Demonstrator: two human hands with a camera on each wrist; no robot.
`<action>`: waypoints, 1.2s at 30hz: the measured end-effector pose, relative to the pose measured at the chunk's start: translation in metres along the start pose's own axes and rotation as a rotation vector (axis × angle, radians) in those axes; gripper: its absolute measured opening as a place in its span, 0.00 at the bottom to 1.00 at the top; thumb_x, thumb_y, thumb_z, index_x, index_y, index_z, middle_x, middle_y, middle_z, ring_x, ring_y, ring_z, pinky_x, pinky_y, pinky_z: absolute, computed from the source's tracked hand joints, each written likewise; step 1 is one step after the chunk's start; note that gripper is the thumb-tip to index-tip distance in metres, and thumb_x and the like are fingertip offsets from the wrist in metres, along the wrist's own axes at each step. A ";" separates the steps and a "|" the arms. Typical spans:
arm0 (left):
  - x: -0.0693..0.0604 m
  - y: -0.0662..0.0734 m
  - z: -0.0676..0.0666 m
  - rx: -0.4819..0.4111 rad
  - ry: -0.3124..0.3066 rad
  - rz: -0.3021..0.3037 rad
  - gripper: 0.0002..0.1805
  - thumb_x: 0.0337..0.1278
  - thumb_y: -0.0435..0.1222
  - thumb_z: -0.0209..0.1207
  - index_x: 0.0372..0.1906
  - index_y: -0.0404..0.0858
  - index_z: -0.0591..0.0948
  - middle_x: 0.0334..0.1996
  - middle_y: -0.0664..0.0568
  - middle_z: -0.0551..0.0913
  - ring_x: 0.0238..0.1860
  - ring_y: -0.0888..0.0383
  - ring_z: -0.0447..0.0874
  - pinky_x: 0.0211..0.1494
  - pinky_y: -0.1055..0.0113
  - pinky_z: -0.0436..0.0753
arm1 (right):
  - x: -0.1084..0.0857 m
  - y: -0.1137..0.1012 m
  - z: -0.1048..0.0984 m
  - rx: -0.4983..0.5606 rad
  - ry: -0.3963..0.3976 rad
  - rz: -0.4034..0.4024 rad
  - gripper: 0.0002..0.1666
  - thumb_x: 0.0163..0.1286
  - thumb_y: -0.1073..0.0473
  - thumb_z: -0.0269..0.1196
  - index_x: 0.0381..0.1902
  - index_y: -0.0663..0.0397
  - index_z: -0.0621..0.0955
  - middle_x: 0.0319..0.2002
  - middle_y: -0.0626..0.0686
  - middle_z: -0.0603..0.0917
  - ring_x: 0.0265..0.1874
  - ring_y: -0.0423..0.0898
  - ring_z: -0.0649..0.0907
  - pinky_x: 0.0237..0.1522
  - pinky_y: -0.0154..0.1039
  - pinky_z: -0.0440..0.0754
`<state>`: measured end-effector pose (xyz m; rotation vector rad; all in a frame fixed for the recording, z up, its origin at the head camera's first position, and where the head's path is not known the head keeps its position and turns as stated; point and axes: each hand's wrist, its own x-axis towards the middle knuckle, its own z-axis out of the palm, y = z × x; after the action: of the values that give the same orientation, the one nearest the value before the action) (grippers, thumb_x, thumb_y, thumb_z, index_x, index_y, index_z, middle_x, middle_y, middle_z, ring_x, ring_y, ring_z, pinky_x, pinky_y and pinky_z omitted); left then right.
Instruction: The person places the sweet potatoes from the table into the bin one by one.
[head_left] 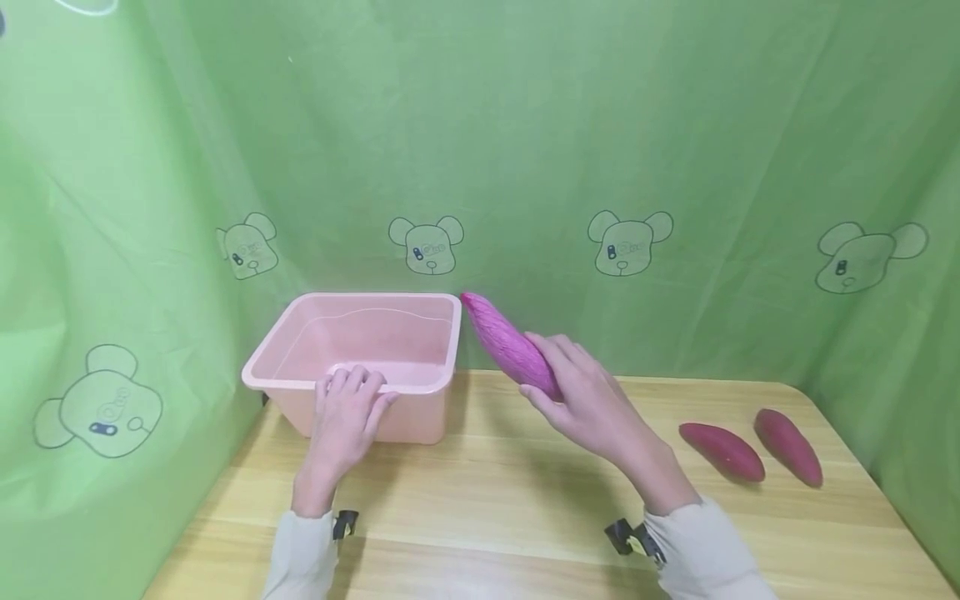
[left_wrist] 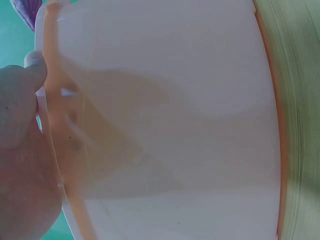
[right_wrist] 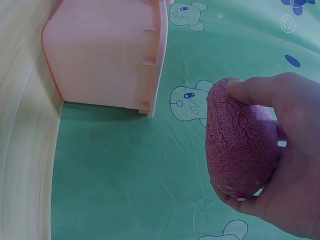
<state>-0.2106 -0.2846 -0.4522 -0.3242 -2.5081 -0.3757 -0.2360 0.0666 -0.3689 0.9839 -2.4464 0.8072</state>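
My right hand (head_left: 588, 400) grips a bright purple sweet potato (head_left: 510, 343) with wrinkled skin, fingers and thumb wrapped round its near end. It is held above the table, its thin reddish tip pointing up and left beside the right rim of a pink plastic basin (head_left: 405, 417). In the right wrist view the blunt end of the sweet potato (right_wrist: 240, 145) faces the camera. My left hand (head_left: 348, 417) holds the basin's near rim, with fingers curled over it and thumb along it. The visible part of the basin's inside shows nothing in it; the bottom is partly hidden by the near wall.
Two darker red sweet potatoes (head_left: 723, 452) (head_left: 789, 447) lie side by side on the right of the wooden table (head_left: 480, 533). A green curtain (head_left: 525, 125) with bear outlines hangs behind the table and along both sides. The basin stands at the table's back left.
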 end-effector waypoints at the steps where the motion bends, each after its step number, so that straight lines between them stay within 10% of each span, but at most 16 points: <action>1: 0.000 0.000 0.000 -0.001 -0.002 0.000 0.13 0.76 0.50 0.54 0.41 0.45 0.77 0.36 0.53 0.73 0.44 0.48 0.69 0.60 0.44 0.62 | 0.000 0.000 0.000 0.001 -0.001 0.000 0.39 0.69 0.52 0.70 0.73 0.56 0.70 0.60 0.56 0.79 0.55 0.55 0.80 0.53 0.59 0.81; 36: -0.001 -0.001 0.000 -0.014 0.032 0.017 0.12 0.73 0.49 0.57 0.40 0.45 0.78 0.35 0.54 0.74 0.44 0.47 0.70 0.60 0.43 0.62 | 0.036 -0.013 0.016 0.006 -0.061 -0.009 0.40 0.70 0.52 0.69 0.74 0.56 0.68 0.62 0.56 0.79 0.58 0.54 0.78 0.61 0.58 0.76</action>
<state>-0.2101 -0.2855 -0.4526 -0.3422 -2.4708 -0.3890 -0.2531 0.0304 -0.3572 1.0356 -2.4897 0.7935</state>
